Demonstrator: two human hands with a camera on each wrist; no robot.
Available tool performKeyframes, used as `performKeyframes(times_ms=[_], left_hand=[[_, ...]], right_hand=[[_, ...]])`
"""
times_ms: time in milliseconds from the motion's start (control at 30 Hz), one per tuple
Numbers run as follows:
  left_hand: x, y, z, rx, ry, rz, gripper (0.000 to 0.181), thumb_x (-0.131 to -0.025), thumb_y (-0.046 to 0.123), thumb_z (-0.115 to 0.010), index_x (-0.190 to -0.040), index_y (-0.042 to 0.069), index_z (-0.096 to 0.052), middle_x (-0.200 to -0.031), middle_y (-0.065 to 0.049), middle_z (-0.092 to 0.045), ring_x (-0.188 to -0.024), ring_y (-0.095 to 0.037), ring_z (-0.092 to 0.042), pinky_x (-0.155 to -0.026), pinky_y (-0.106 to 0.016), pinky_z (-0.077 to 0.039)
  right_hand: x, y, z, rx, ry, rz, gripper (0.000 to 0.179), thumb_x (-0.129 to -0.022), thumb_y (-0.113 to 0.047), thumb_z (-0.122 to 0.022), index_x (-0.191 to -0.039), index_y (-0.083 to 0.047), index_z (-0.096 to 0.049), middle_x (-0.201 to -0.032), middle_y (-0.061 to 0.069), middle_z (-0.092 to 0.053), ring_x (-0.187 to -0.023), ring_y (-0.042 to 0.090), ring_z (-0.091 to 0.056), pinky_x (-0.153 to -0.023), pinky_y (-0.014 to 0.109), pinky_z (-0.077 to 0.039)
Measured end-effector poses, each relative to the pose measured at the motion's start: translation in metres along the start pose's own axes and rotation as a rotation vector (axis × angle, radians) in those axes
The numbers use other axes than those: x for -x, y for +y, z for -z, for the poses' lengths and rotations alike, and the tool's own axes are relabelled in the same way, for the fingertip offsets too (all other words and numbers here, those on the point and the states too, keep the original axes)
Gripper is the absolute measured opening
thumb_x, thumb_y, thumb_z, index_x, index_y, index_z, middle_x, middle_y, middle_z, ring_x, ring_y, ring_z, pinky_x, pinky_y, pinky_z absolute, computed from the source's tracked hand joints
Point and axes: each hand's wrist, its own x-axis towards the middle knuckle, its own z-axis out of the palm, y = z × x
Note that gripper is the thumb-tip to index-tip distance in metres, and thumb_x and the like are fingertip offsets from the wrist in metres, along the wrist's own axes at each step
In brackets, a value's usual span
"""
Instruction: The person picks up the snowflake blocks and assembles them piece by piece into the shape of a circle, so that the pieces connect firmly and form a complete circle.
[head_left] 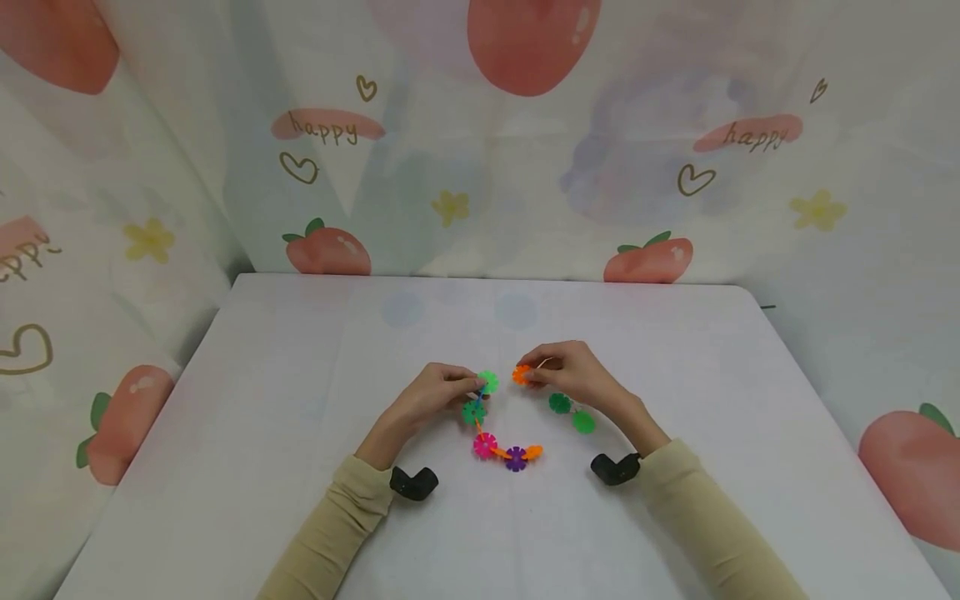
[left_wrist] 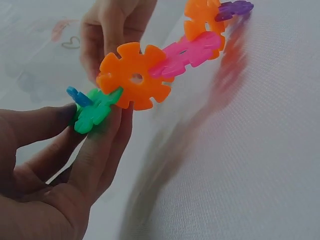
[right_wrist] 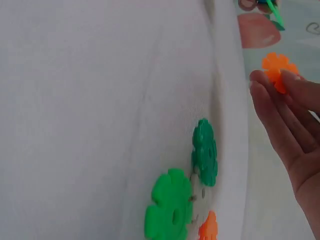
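My left hand (head_left: pixel 437 392) pinches one end of a chain of flower-shaped plastic discs between thumb and fingers. A light green disc (head_left: pixel 489 382) is at that end, followed by a blue disc (left_wrist: pixel 79 97) and a green disc (left_wrist: pixel 97 111). Beyond them come an orange disc (left_wrist: pixel 135 77), a pink disc (left_wrist: pixel 187 54), another orange one and a purple disc (head_left: pixel 515 458), with orange at the far end. My right hand (head_left: pixel 573 371) pinches a single orange disc (right_wrist: pixel 276 70) by its edge, a short gap right of the light green disc.
Below my right hand lie a dark green disc (right_wrist: pixel 205 152) and a bright green disc (right_wrist: pixel 170 205), with a whitish piece (right_wrist: pixel 199 205) between them. Black wrist devices (head_left: pixel 414 483) sit at both cuffs. A patterned curtain (head_left: pixel 480 192) hangs behind the white table (head_left: pixel 300 333).
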Motion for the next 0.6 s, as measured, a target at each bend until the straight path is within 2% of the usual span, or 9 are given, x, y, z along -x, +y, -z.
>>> performKeyframes(times_ms=[267,400,600], left_hand=[[-0.001,-0.002,-0.002,-0.015,0.027,-0.004,0.028,-0.1,0.022,-0.067,-0.111,-0.001,-0.078,-0.102,-0.014,-0.079,-0.092,-0.016,-0.074,-0.078,-0.026,-0.06],[0.0,-0.001,-0.002,-0.001,0.021,-0.01,0.028,-0.099,0.023,-0.068,-0.11,-0.001,-0.079,-0.101,-0.015,-0.079,-0.09,-0.016,-0.075,-0.079,-0.026,-0.06],[0.0,-0.003,-0.004,0.016,0.04,-0.016,0.028,-0.098,0.022,-0.069,-0.109,-0.002,-0.079,-0.1,-0.016,-0.079,-0.087,-0.015,-0.075,-0.078,-0.025,-0.06]], right_hand=[[-0.001,-0.011,-0.012,-0.03,0.035,0.051,0.01,-0.094,-0.009,-0.076,-0.102,-0.007,-0.079,-0.097,0.008,-0.079,-0.087,0.027,-0.077,-0.08,0.025,-0.061],[-0.003,-0.015,-0.017,-0.029,0.043,0.092,0.008,-0.092,-0.006,-0.077,-0.098,-0.007,-0.081,-0.095,0.008,-0.079,-0.087,0.027,-0.078,-0.077,0.023,-0.06],[-0.008,-0.019,-0.022,0.024,0.079,0.179,0.007,-0.088,-0.001,-0.079,-0.092,-0.005,-0.082,-0.09,0.007,-0.08,-0.081,0.018,-0.078,-0.074,0.025,-0.061]])
